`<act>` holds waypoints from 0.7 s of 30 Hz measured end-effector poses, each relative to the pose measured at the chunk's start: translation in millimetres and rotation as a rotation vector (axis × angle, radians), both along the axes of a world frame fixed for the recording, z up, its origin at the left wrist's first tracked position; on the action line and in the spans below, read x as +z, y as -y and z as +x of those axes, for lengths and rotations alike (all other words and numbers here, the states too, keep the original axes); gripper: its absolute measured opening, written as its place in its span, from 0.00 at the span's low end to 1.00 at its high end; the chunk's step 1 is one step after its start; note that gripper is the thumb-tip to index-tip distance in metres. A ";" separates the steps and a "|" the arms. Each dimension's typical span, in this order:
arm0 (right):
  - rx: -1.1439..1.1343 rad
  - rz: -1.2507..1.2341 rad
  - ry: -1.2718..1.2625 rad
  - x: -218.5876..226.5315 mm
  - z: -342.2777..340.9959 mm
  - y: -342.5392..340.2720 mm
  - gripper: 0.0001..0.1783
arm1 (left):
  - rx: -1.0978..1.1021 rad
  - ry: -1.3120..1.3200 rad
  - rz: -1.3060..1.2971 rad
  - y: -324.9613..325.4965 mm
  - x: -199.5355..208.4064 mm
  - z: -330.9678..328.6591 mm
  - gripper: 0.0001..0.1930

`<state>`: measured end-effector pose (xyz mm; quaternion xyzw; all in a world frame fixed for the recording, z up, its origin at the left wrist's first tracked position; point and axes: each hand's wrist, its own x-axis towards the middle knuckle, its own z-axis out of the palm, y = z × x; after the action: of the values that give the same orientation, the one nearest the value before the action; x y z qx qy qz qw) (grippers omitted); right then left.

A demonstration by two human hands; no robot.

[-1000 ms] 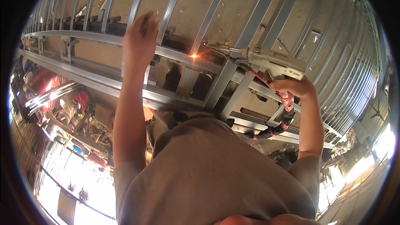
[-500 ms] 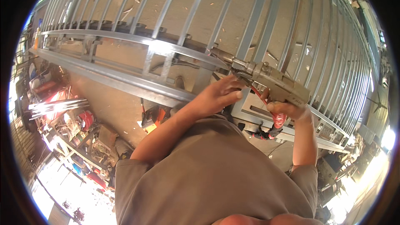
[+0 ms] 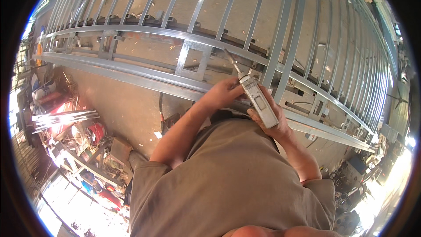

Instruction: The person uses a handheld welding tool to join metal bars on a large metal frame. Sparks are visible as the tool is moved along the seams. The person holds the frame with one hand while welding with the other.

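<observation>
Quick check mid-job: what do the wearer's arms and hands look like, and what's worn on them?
The left hand and right hand are bare, without gloves. The forearms are uncovered; I see no watch or band. The plain brownish shirt has short, loose sleeves.

Pale grey tool (image 3: 259, 100), silver-grey frame (image 3: 175, 34), plain brown shirt (image 3: 232, 171)
</observation>
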<state>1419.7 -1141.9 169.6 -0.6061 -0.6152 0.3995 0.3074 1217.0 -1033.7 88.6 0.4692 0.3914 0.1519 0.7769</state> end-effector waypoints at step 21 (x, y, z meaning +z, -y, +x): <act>0.226 -0.143 0.425 -12.6 -119.6 -141.9 0.50 | -0.083 -1.090 0.619 -93.9 -98.9 -92.3 0.63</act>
<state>1300.2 -999.9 157.0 -0.6241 -0.7000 0.3375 0.0810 1124.7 -939.8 -10.2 0.6971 0.6507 -0.0335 0.2991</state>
